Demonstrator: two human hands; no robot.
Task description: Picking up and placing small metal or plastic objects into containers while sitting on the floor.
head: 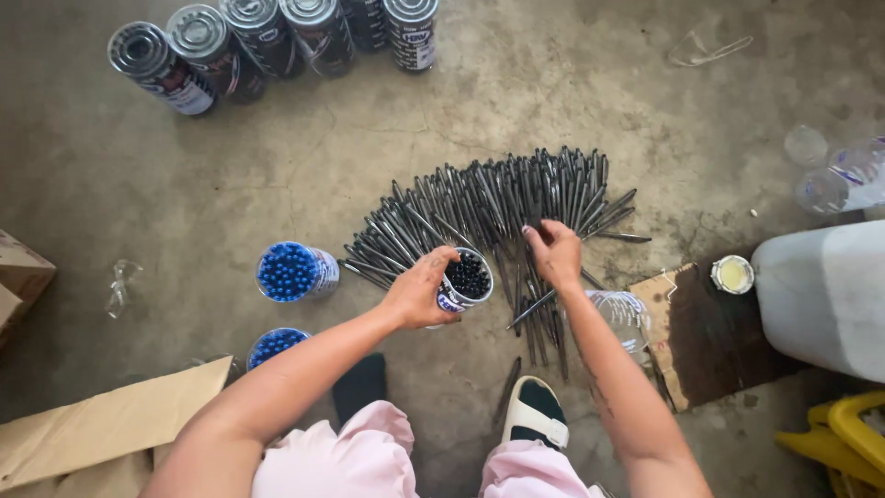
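My left hand (419, 290) grips a clear round tub (467, 278) partly filled with black-capped pens, held upright just above the concrete floor. My right hand (555, 254) reaches into a wide fan-shaped heap of loose black pens (489, 207) lying on the floor, its fingers closed on one or two of them. Left of the held tub stands a tub full of blue-capped pens (293, 272). A second blue-capped tub (274, 344) sits nearer me, partly behind my left forearm.
Several closed cylindrical tubs (267, 37) lie in a row at the top left. Cardboard (101, 429) lies at the lower left, a large white jug (825, 295) with a small lidded jar (733, 274) at the right, plastic bottles (843, 180) beyond it. My sandalled foot (535, 410) rests below the heap.
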